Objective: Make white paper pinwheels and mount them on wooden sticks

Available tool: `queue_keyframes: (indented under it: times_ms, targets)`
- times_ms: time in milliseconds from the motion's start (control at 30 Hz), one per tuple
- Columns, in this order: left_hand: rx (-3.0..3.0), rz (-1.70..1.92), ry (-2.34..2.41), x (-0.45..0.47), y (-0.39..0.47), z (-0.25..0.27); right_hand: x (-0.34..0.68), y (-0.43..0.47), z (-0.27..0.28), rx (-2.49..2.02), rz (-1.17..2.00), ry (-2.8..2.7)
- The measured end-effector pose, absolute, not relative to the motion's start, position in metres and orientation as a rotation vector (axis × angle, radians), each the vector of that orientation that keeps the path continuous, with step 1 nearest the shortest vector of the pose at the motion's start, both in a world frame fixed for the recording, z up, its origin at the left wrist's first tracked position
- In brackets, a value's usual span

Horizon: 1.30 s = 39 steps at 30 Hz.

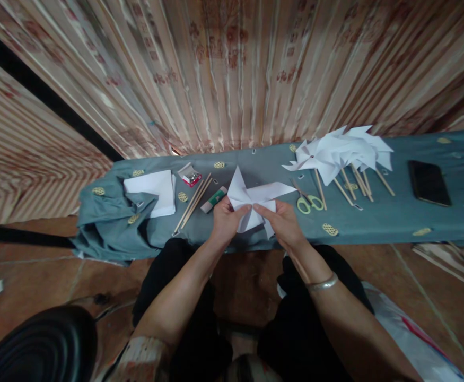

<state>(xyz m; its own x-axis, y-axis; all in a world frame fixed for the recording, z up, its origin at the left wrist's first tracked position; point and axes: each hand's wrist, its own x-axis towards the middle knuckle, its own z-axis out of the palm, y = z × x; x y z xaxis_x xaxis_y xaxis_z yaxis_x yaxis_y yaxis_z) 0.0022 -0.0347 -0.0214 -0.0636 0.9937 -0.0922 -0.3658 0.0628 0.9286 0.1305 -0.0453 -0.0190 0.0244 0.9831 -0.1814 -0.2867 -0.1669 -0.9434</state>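
A white paper pinwheel (251,196) is held between both my hands, above the near edge of the cloth-covered table. My left hand (227,217) grips its left side, with the thumb pressed near the centre. From the right, my right hand (282,218) grips it too, its thumb meeting the left one at the middle. Fingers beneath the paper are hidden. Just left of the pinwheel lies a green-and-white glue stick (214,199). Scissors (309,203) with light green handles rest to the right of my right hand.
Wooden sticks (194,204), a small box of metal pins (190,175) and white paper sheets (154,191) lie on the left. Several finished pinwheels (341,154) on sticks are piled at right, beside a black phone (429,183). A curtain (239,79) hangs behind the table (386,223).
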Motion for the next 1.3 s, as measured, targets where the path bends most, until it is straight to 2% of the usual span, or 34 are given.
queue_keyframes:
  times_ms: [533,1300]
  targets:
    - [0.700,1.329,1.058,0.0044,-0.0383,-0.0210,0.1334,-0.0478,-0.0167,-1.277,1.443,-0.915]
    - [0.837,1.273,0.938,0.0009,-0.0378,-0.0217,0.1330,-0.0506,-0.0152,-1.153,1.487,-0.723]
